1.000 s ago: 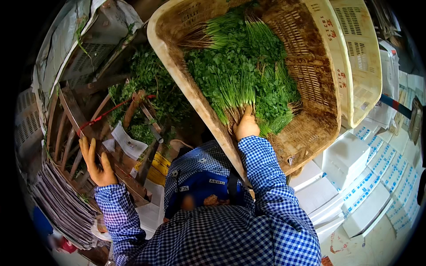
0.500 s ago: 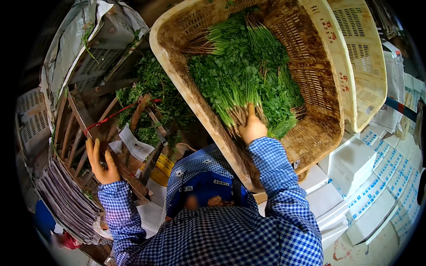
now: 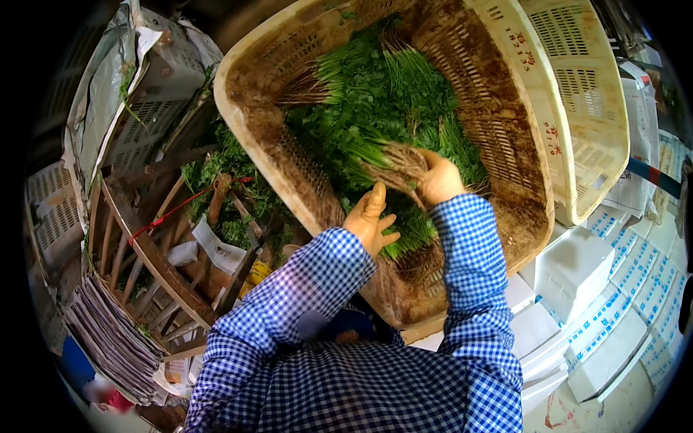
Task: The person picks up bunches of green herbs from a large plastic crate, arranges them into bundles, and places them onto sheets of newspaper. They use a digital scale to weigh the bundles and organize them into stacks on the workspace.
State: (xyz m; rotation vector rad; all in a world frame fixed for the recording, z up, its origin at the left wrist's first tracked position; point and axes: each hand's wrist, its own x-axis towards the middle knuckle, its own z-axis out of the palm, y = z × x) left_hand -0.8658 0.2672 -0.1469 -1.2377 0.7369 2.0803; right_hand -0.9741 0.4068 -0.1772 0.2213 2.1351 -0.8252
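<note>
Herb bunch (image 3: 372, 154) | in crate (image 3: 249, 94) | right hand (image 3: 442, 180) gripping roots (image 3: 403, 166) | left hand (image 3: 369, 221) spread nearby

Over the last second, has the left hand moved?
Yes: the left hand has moved rightward, away from the wooden rack, and is now over the crate.

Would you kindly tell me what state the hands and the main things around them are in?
Right hand: closed around a bunch of greens.
Bunch of greens: held near its roots, roots attached.
Left hand: open, apparently holding nothing.
Basket: soiled inside, partly filled.
Red cord: stretched.
Papers: stacked.
White boxes: piled up.
</note>
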